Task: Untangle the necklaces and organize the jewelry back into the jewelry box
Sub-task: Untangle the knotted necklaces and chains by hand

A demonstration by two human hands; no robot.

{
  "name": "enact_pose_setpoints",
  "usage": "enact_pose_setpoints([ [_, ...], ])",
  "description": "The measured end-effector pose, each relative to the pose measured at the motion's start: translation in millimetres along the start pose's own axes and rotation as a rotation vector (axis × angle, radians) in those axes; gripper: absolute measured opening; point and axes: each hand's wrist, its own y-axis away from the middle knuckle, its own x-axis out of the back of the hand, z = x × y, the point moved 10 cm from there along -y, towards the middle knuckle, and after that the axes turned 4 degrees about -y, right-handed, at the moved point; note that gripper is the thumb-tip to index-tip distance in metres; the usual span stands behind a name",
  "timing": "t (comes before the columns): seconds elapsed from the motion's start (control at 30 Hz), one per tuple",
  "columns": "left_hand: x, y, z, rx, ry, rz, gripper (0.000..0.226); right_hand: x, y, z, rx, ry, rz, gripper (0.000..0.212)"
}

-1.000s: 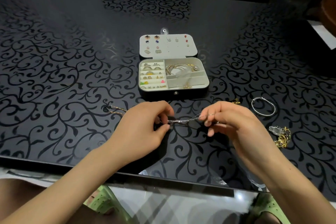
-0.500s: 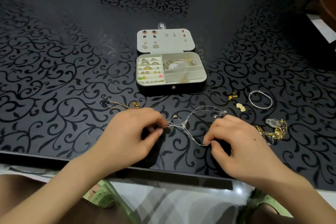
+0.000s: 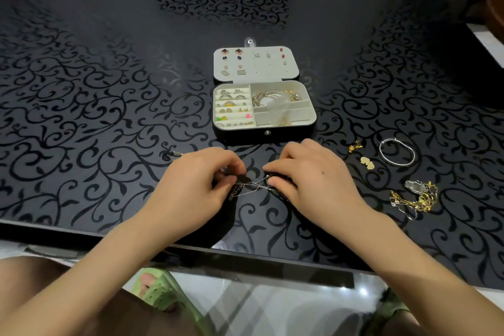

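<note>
A thin silver necklace chain [image 3: 252,188] is bunched between my two hands, just in front of the jewelry box. My left hand [image 3: 199,185] pinches its left end with curled fingers. My right hand [image 3: 313,180] pinches its right end. The open jewelry box [image 3: 313,117] stands behind them, with rings and small earrings in its left slots and gold bracelets in its right compartments. Its lid [image 3: 256,65] lies flat and carries pinned earrings. A tangled heap of gold and silver chains [image 3: 414,199] lies on the table to the right.
On the black patterned table [image 3: 95,103], right of my hands, lie a silver bangle [image 3: 396,152], a small gold piece [image 3: 355,146] and a pale gold charm [image 3: 366,161]. A chain end [image 3: 173,154] shows left of my left hand. The table's near edge runs just below my wrists.
My hands have come closer together and moved up toward the box. The silver chain, spread in a loop half a second ago, is now gathered into a small bunch between my fingers.
</note>
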Motion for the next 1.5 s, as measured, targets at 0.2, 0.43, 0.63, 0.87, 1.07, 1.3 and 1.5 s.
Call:
enact_pose_setpoints([
  [0.2,-4.1,-4.8,-7.6,0.081,-0.021,-0.065,0.020,-9.7,-1.9,-2.1,-0.012,-0.040,-0.089,0.009],
  [0.43,-7.2,-5.3,-15.7,0.144,-0.039,-0.117,0.006,7.0,1.4,5.2,-0.082,-0.249,-0.076,0.005],
  [0.63,-29.1,-16.5,1.9,0.056,-0.183,-0.260,0.008,12.7,4.3,8.3,-0.106,-0.333,-0.071,0.001],
  [0.87,-44.7,-17.5,10.1,-0.014,-0.357,-0.408,0.008,14.7,4.8,15.2,-0.214,-0.601,-0.081,0.014],
  [1.07,-34.2,-16.2,-4.5,0.094,-0.027,-0.386,0.010,15.2,6.4,15.4,-0.260,-0.774,-0.077,0.013],
  [1.3,-24.8,-11.0,-14.6,0.275,0.796,-0.219,0.018,10.9,12.6,22.8,-0.315,-0.915,-0.096,0.010],
  [1.5,-12.6,-4.8,4.6,0.107,0.889,-0.172,0.009,7.2,18.7,37.3,-0.526,-1.287,0.000,0.017],
])
